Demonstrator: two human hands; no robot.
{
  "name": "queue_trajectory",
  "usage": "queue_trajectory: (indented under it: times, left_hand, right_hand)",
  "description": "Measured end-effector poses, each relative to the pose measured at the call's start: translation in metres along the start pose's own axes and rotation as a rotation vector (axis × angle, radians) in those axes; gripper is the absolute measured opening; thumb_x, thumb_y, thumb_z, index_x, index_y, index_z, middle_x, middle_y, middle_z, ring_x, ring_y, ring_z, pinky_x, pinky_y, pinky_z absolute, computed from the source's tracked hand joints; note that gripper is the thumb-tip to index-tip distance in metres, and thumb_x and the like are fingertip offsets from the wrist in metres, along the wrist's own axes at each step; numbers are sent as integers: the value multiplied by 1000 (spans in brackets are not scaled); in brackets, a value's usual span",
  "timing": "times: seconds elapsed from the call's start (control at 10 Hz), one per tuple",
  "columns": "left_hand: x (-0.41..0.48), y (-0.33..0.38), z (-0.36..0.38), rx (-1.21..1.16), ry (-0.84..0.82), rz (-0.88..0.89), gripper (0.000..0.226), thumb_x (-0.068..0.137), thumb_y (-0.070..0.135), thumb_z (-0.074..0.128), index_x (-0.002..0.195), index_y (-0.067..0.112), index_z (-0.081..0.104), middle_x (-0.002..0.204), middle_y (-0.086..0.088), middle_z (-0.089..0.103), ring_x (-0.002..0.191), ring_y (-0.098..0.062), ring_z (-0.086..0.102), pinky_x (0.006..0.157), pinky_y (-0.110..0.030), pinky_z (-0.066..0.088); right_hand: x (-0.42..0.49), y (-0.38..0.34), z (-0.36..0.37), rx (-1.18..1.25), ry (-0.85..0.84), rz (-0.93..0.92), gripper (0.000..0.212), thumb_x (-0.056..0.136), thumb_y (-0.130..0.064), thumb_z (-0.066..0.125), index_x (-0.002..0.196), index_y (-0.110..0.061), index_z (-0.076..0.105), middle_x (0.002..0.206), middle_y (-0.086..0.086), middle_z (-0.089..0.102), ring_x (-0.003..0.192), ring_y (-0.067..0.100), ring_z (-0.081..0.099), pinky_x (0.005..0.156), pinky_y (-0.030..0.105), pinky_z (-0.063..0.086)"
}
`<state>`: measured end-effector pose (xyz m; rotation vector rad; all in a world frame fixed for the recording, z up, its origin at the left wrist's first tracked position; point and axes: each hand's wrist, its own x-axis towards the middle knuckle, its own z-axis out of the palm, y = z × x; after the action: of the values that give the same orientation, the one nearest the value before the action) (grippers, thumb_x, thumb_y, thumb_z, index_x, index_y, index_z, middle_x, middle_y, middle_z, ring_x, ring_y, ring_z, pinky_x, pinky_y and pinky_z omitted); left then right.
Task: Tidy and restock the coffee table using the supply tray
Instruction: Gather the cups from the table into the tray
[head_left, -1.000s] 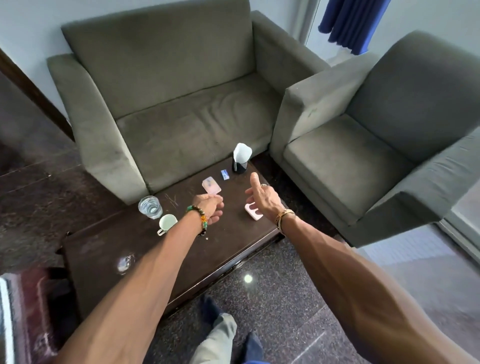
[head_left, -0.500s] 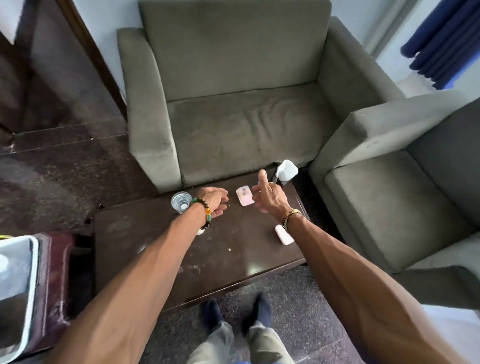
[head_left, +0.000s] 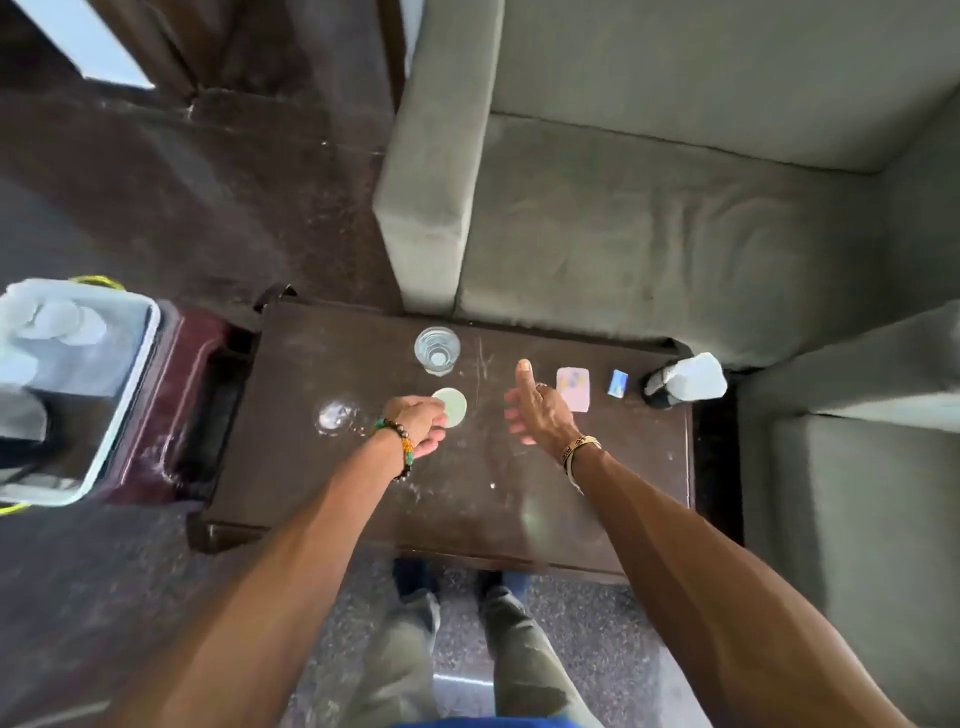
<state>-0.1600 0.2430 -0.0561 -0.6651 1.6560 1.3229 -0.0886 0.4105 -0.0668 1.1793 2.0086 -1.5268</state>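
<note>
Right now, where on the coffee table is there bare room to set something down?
Bare coffee table along the near edge between the forearms, left of the glass, and the near right corner below the napkin holder. Crowded: far edge with glass, pink card, blue packet; cup at the left hand mid-table.

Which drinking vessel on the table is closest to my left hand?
The pale green cup, at the left hand; the clear glass stands apart, nearer the sofa.

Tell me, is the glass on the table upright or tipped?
Upright: the glass shows its round rim from above, standing on the coffee table.
</note>
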Motion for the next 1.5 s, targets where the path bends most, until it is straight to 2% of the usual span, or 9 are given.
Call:
queue_trajectory:
  times: [0.2,0.4,0.6,0.8,1.0,1.2,1.3,1.4,1.5]
  left_hand:
    - [25,-22,-11,-157,37,-93,22,98,6,46,80,18,52,77,-1,51,64,-14,45,58,-21,38]
    - [60,-36,-8,-374,121,-119,22,93,-5,48,109,8,56,73,-7,53,56,-12,36,59,-22,36]
    - [124,-55,4,-459,153,-145,25,96,-7,43,108,13,51,75,-3,46,52,-9,41,60,-22,35]
    - [172,-81,9,-602,125,-249,29,102,10,35,77,22,43,72,2,37,47,-8,47,55,-18,38]
    - [187,-86,15,-657,193,-162,28,94,-5,43,110,13,56,71,-6,43,63,-15,40,61,-22,39]
    - [184,-84,14,-748,170,-156,28,93,-4,47,117,-1,60,102,-14,58,97,-24,55,83,-32,53]
    - [165,-80,7,-758,189,-170,28,95,-3,44,118,3,59,101,-12,57,87,-20,57,76,-31,52]
    - [133,-74,-9,-755,201,-175,31,96,-1,44,125,2,55,112,-13,55,100,-24,54,84,-35,50]
    - [87,-62,-35,-747,201,-156,33,98,3,43,129,5,51,116,-11,52,111,-29,54,95,-38,46]
  right_hand:
    - [30,-5,14,-141,-104,-47,85,97,-70,25,93,1,72,90,20,74,80,34,72,86,49,58]
    - [70,1,35,-204,-119,-79,82,96,-72,25,106,-3,67,106,16,69,101,37,66,98,54,50]
    - [121,22,69,-375,-242,-111,59,108,-44,24,139,-1,49,136,28,54,125,46,52,107,58,41]
    - [154,50,99,-414,-341,-126,43,109,-13,26,149,-1,37,155,20,37,143,38,35,117,53,31]
    - [167,52,112,-393,-331,-159,44,109,-15,29,153,-8,34,158,14,35,146,31,33,119,47,28]
    - [168,66,117,-924,-239,-356,57,105,-13,49,156,-16,25,156,4,37,140,18,40,113,27,35]
    - [150,60,121,-708,-303,-208,45,107,-22,43,151,-17,38,153,10,42,139,25,42,93,14,41]
    - [124,52,125,-537,-323,-148,41,108,-23,38,148,-15,43,152,12,43,139,29,42,94,18,41]
    - [81,18,137,-745,-348,-193,50,107,-22,41,155,-20,26,157,5,35,140,21,40,113,27,34]
